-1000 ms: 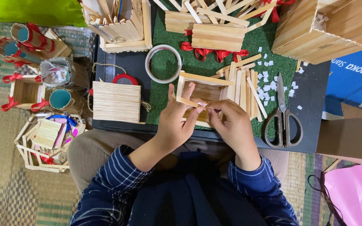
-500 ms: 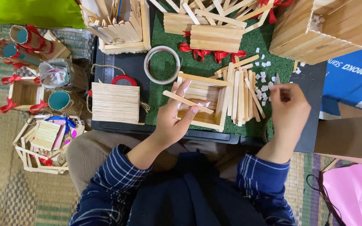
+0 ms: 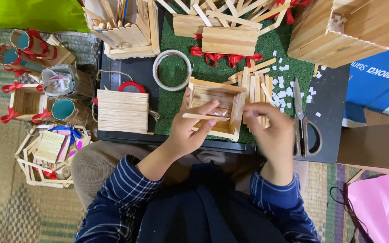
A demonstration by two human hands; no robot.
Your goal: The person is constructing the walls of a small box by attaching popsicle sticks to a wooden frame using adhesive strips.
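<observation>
Wooden craft stick [image 3: 205,117] pinched flat in left hand [image 3: 190,130] fingers, held just above the open stick box [image 3: 214,109] on the green mat [image 3: 176,69]. Right hand [image 3: 273,132], fingers curled together, blurred over the loose stick pile [image 3: 257,87]; whether it grips anything, cannot tell. Risk: stick could slip or sit crooked on the box rim if the pinch loosens.

A home craft corner set up on the floor: a woven mat [image 3: 5,211] lies under a low black board [image 3: 329,103] topped with green turf [image 3: 181,96]. Around it sit finished stick boxes [image 3: 123,111], loose wooden sticks [image 3: 257,87], scissors [image 3: 303,121], a tape ring [image 3: 172,69] and red ribbon [image 3: 223,57].
</observation>
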